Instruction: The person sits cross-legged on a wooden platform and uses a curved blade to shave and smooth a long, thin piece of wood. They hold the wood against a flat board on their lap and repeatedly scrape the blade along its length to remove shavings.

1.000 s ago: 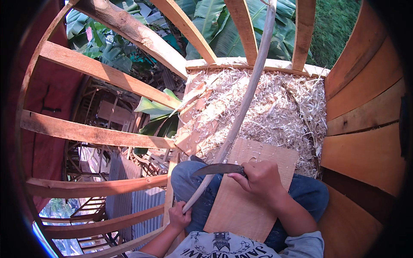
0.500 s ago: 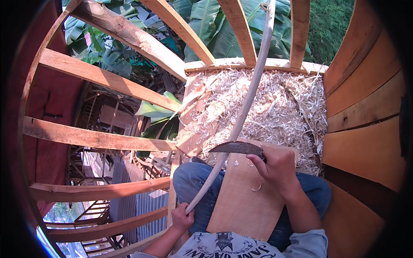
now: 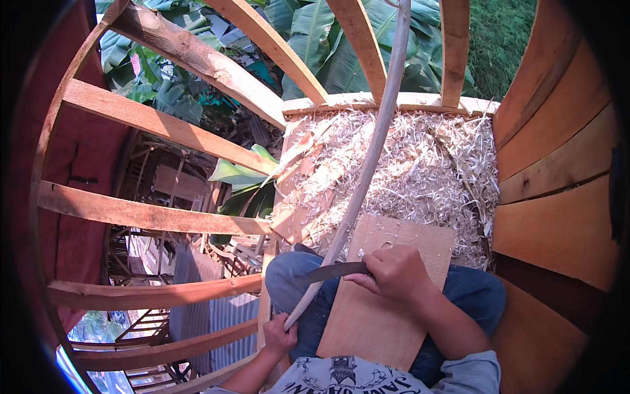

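A long, slim wooden pole (image 3: 361,177) runs slantwise from my lower left up past the far railing. My left hand (image 3: 280,333) is wrapped round its near end. In my right hand (image 3: 398,272) is a knife (image 3: 335,270) with a dark, curved blade, gripped by its handle, which my fingers mostly hide. The blade lies across the pole a short way above my left hand. Under my right hand a flat wooden board (image 3: 377,315) rests on my lap, with a few shavings near its far end.
Curly wood shavings (image 3: 426,171) cover the floor ahead. Slatted wooden railings (image 3: 157,213) rise at left and front, and a plank wall (image 3: 551,230) stands close on the right. Banana leaves (image 3: 315,39) and corrugated sheets (image 3: 233,322) show beyond the slats.
My right hand has drawn the knife down along the pole toward my left hand. The pole's far end has shifted slightly left. My left hand keeps its grip.
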